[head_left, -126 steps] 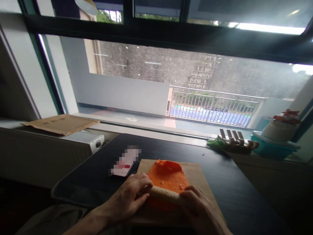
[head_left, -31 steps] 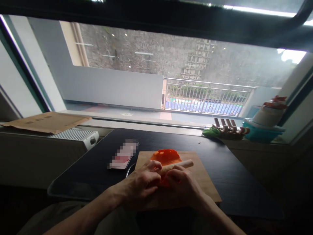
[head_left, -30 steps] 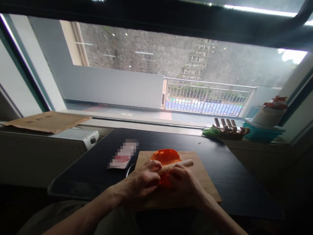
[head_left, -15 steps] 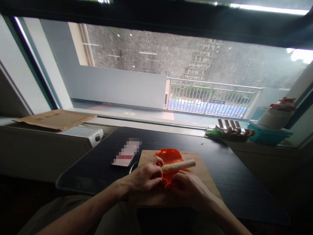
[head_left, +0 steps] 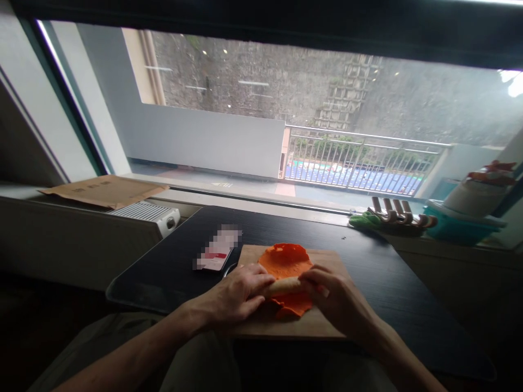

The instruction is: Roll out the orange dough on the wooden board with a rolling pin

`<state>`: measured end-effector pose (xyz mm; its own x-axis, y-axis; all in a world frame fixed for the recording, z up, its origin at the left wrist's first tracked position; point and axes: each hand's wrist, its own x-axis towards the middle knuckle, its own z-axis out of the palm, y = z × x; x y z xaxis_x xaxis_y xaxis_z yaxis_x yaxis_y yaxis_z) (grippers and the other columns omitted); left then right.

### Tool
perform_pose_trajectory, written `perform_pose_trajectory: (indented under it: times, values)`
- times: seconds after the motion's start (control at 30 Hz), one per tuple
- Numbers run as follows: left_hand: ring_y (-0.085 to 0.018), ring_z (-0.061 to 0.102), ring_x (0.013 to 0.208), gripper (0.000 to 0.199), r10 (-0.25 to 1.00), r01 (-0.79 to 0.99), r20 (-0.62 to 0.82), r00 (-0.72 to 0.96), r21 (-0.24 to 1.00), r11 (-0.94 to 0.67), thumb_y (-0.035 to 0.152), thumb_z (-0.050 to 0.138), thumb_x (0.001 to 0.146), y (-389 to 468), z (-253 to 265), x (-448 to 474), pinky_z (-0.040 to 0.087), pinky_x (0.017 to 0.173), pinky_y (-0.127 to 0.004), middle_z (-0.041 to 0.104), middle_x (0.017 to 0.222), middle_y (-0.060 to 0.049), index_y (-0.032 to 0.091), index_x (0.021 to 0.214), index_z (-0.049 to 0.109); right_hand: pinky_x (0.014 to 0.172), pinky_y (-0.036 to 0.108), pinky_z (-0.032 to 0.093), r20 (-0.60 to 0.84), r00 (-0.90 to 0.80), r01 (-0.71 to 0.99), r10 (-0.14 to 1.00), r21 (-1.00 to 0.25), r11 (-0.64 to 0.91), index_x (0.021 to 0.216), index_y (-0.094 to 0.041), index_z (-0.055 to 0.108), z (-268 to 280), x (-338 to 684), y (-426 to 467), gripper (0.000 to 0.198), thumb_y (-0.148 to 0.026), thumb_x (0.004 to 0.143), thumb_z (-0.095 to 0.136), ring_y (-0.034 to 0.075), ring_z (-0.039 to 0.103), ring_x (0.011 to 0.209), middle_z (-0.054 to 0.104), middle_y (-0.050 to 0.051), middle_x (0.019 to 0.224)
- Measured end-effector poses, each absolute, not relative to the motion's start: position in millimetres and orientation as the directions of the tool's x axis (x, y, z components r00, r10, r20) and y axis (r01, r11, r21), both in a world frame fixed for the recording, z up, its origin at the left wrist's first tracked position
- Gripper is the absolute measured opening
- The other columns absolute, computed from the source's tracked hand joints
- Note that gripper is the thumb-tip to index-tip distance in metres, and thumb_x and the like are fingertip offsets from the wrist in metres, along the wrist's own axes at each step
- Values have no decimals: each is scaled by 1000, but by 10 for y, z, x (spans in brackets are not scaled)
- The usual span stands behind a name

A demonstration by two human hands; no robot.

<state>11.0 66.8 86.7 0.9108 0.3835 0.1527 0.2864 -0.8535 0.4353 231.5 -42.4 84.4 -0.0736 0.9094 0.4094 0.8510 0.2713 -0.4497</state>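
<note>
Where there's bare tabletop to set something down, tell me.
The black table is bare right of the wooden board, and left of the phone. Crowded: on the board, the left hand and right hand hold the rolling pin over the orange sheet.

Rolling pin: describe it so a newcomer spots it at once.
On the dark table is a wooden board bearing a flat orange sheet. Held across it by the left hand and right hand is the rolling pin: a pale rod, unlike the flat sheet and board.
</note>
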Motion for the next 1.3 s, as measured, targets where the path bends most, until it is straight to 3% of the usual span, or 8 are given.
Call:
perform_pose_trajectory:
  times: [0.23, 0.4, 0.53, 0.63, 0.73, 0.97, 1.17, 1.3]
  values:
    - [-20, 56, 105, 32, 396, 303, 167, 903, 407, -862, 23, 51, 87, 805, 912, 146, 43, 96, -34, 61, 113, -7, 20, 117, 60, 88, 38, 47, 490, 5, 962, 872, -240, 129, 116, -21, 59, 635, 2585, 134, 30, -20, 87, 49, 22, 54, 107, 56, 9, 121]
    - [-17, 58, 93, 24, 441, 352, 162, 883, 395, -849, 26, 46, 90, 734, 891, 40, 45, 88, -30, 62, 102, -4, 22, 105, 66, 102, 46, 41, 453, 96, 968, 886, -251, 23, 134, -19, 46, 284, 2420, -55, 43, -32, 93, 41, 27, 39, 131, 44, 13, 139]
    - [-18, 56, 98, 30, 492, 383, 191, 849, 420, -823, 27, 48, 90, 479, 831, -119, 44, 90, -30, 60, 108, -5, 25, 117, 61, 103, 42, 42, 456, 80, 972, 887, -233, 32, 144, -22, 30, 229, 2288, -622, 53, -38, 94, 38, 26, 25, 139, 26, 10, 152]
    - [-19, 55, 97, 29, 500, 412, 218, 838, 350, -841, 27, 45, 91, 405, 831, -76, 44, 92, -33, 60, 104, -5, 25, 112, 64, 100, 41, 44, 469, 118, 971, 875, -240, -2, 145, -24, 27, 361, 2256, -756, 55, -41, 94, 38, 24, 30, 137, 25, 9, 153]
    - [-21, 55, 102, 32, 548, 495, 224, 806, 253, -831, 27, 39, 92, 525, 836, 171, 42, 96, -37, 61, 107, -7, 23, 106, 67, 103, 44, 40, 440, 154, 974, 885, -217, -62, 140, -18, 38, 503, 2292, -490, 52, -41, 93, 37, 28, 35, 134, 35, 14, 147]
    - [-26, 32, 137, 53, 745, 727, 129, 655, 162, -667, 29, 30, 92, 781, 679, 573, 24, 113, -47, 39, 148, -14, 10, 141, 36, 106, 48, 34, 347, 295, 950, 890, -210, -232, 139, -14, 41, 416, 2290, -62, 51, -35, 93, 35, 30, 34, 135, 38, 16, 145]
    - [-25, 33, 137, 51, 652, 675, 330, 683, 57, -736, 31, 29, 93, 243, 415, 146, 23, 113, -49, 44, 145, -11, 11, 138, 43, 110, 45, 29, 522, 143, 990, 841, -82, -118, 140, -18, 39, 196, 1979, -714, 48, -32, 94, 32, 24, 20, 141, 34, 10, 149]
    - [-26, 36, 135, 50, 623, 666, 390, 678, 32, -745, 33, 31, 94, 159, 361, 72, 26, 112, -50, 45, 144, -11, 12, 137, 45, 110, 44, 27, 539, 106, 994, 836, -58, -89, 138, -19, 42, 207, 1953, -766, 47, -33, 94, 35, 24, 21, 141, 37, 9, 148]
